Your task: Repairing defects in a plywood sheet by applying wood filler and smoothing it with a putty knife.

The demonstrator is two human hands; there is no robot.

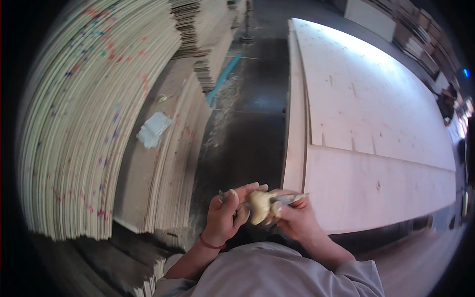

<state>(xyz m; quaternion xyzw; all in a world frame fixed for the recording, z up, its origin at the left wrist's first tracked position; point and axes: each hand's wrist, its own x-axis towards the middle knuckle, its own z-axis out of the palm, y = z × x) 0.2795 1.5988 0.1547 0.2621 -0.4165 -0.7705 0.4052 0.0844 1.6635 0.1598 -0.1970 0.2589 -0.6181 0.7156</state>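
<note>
In front of my body, my two hands meet around a lump of pale yellow putty. My right hand is closed on a flat grey scraper smeared with the same putty; its thumb presses on top. My left hand, with a red cord at the wrist, has its fingers curled and its thumb raised on the other side of the lump. A thin grey corner sticks out beside that thumb; the rest of this piece is hidden by the hand. Putty marks some fingertips.
A low stack of pale plywood sheets lies to the right, its top sheet offset. Tall plywood stacks with coloured edge marks stand on the left. White crumpled material rests on a lower stack. Dark floor runs between.
</note>
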